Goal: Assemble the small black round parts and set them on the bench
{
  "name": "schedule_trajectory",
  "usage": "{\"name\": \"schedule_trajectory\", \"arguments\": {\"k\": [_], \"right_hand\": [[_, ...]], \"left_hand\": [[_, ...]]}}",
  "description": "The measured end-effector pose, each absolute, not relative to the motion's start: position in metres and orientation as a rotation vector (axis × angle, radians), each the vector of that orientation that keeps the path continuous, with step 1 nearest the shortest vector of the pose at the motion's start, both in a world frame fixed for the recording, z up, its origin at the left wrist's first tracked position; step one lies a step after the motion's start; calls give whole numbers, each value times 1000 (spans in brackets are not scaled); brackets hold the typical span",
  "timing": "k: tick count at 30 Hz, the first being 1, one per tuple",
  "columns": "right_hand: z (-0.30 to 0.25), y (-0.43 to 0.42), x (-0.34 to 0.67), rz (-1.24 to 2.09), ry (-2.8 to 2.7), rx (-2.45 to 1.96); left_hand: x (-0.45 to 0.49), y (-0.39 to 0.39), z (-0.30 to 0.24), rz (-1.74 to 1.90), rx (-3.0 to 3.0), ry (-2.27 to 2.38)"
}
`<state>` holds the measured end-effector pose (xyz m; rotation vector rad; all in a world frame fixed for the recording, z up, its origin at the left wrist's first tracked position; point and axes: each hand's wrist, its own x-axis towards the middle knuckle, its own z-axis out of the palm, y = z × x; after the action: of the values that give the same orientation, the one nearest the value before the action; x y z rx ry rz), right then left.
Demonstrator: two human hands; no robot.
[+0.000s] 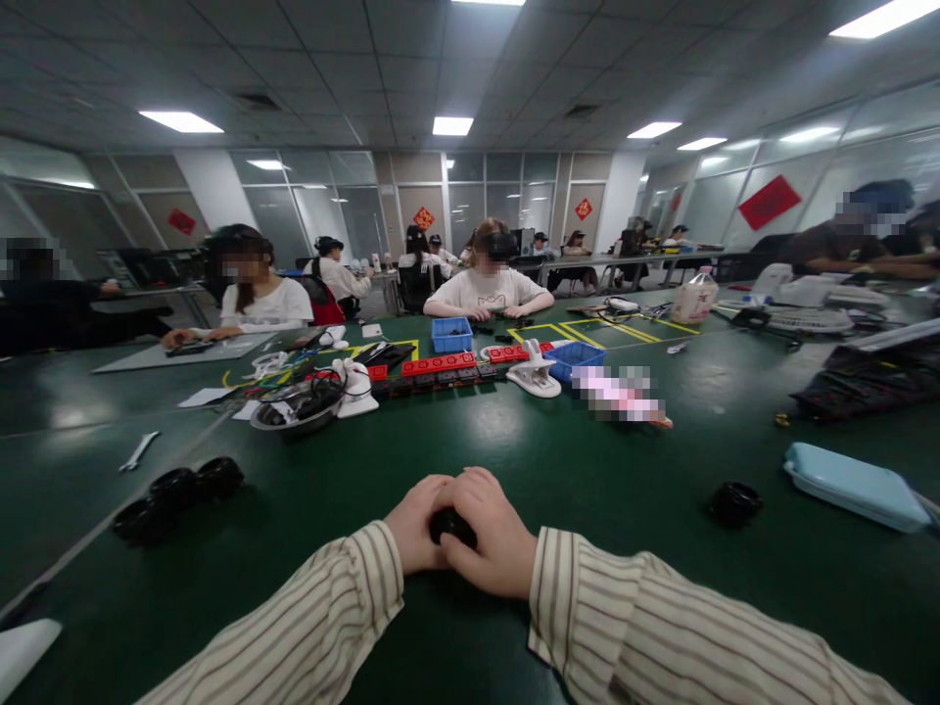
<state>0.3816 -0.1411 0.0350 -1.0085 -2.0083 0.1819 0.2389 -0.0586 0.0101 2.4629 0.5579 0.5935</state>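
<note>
Sleeves (632, 609) in brown-and-cream stripes frame a left hand (415, 524) and right hand (495, 534) brought together over a green table (315, 499), both closed around a black piece (453, 530). The piece sits between the two palms, its top peeking out under the right fingers; most of it is covered, so its full shape is hard to judge. Off to the left of the hands stand black round parts (176, 487) in a cluster, with a wrench (139, 450) lying just beyond them. Well to the right rest a single black part (735, 503) and, beside it, a light blue case (856, 487). Ahead of the hands, a metal bowl (298, 419) of dark items, a row of red sockets (439, 364) and a white clip-like stand (535, 379) line the table, while a person in a white top (489, 290) sits across from them.
</note>
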Motion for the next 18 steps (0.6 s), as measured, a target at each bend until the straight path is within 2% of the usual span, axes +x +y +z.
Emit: {"name": "schedule_trajectory", "arguments": {"k": [11, 18], "right_hand": [[28, -136, 380, 108, -1957, -1328], [29, -136, 381, 175, -1995, -1105]], "left_hand": [[242, -62, 12, 547, 2651, 686], [241, -61, 14, 593, 2483, 599]]}}
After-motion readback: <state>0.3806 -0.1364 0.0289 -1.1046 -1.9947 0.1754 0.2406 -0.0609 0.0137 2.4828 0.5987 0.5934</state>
